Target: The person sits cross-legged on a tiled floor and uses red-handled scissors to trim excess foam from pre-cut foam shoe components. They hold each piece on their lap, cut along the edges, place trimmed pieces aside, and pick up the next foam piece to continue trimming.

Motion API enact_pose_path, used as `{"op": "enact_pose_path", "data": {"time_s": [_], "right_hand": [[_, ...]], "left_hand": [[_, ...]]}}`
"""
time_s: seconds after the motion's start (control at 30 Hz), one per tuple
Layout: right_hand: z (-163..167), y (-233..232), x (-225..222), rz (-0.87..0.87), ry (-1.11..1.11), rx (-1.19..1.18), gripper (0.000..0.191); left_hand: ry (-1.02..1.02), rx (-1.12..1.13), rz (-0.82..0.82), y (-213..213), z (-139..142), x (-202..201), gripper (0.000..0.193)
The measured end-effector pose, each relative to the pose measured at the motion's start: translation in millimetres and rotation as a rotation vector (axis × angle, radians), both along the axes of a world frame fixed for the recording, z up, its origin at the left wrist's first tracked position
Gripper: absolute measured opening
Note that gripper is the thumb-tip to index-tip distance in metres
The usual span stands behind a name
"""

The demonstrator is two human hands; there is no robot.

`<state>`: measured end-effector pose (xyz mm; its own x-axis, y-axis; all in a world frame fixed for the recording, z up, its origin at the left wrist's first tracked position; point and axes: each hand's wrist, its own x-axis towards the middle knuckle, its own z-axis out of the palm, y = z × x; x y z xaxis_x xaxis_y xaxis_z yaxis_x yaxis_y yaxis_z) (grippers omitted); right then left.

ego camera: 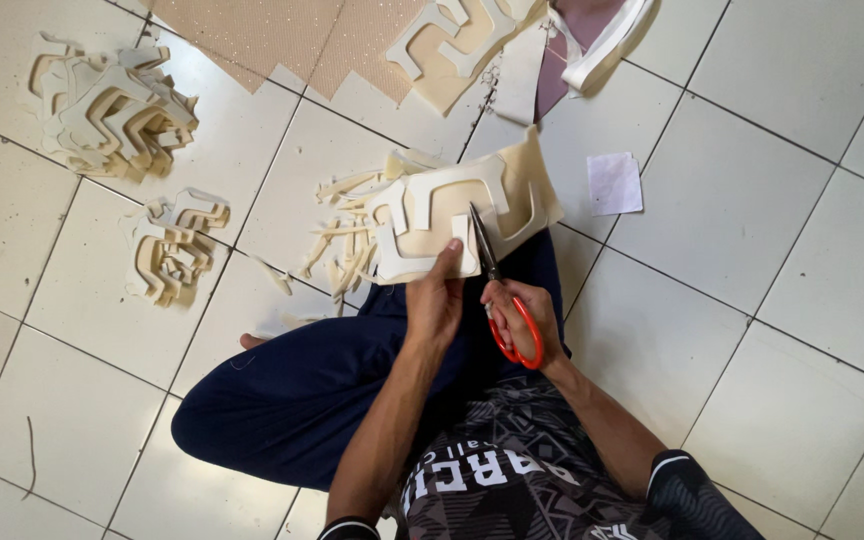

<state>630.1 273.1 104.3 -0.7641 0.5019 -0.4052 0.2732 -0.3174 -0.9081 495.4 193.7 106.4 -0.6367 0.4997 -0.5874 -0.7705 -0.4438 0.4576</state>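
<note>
Hands first: left hand [435, 300] pinches the near edge of the foam sheet [452, 215], thumb on top, fingers curled shut under it. Right hand [524, 318] is closed through the orange loops of the scissors [502, 300], blades pointing to 12 o'clock and biting into the sheet just beside the left thumb; blades look nearly closed.

Largest down:
- Tiled floor [752, 250], pale squares, carries everything. Wide bare stretch from 1 to 5 o'clock of the hands.
- Person's dark blue legs [302, 390], crossed, at 7 o'clock under the forearms.
- Tan perforated sheets [282, 35] at 11 o'clock, far edge of view.
- Foam sheet, cream, traced with angular outlines, held above the lap.
- Big stack of cut pieces [112, 105] at 10 o'clock, well apart.
- Smaller stack [174, 250] at 9 o'clock.
- Offcut strips [342, 240] scattered just left of the sheet.
- White paper square [614, 183] at 2 o'clock.

Handling, my read: sheet looks light, soft and floppy, sags where unsupported, likely tears at thin bridges between cutouts. Best held close to the cut line, on solid material, not on the thin strips.

Edges and room: left thumb sits close to the blades, tight margin. Right side is free for swinging the scissors; left side is cluttered with strips.
</note>
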Motion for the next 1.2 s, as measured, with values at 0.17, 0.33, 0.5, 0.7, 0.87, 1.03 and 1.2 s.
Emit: {"op": "enact_pose_path", "data": {"time_s": [0.17,0.33,0.5,0.7,0.87,1.03,1.2], "right_hand": [[17,21,12,0.247,0.085,-0.153,0.049],[43,36,18,0.340,0.102,-0.119,0.059],[59,56,18,0.273,-0.109,0.086,0.054],[92,102,30,0.213,-0.041,0.748,0.038],[117,123,34,0.215,-0.241,0.489,0.038],[107,128,29,0.459,-0.145,0.173,0.046],[86,130,18,0.682,-0.277,0.365,0.045]], "left_hand": [[-0.027,0.002,-0.166,-25,14,-48,0.030],[0.246,-0.145,-0.432,-35,39,-63,0.034],[0.318,-0.124,-0.565,-19,54,-70,0.037],[0.388,0.012,-0.662,38,66,-88,0.036],[0.598,0.005,-0.732,70,77,-100,0.033],[0.827,-0.227,-1.048,48,75,-113,0.038],[0.883,-0.335,-1.209,20,69,-118,0.043]]}}
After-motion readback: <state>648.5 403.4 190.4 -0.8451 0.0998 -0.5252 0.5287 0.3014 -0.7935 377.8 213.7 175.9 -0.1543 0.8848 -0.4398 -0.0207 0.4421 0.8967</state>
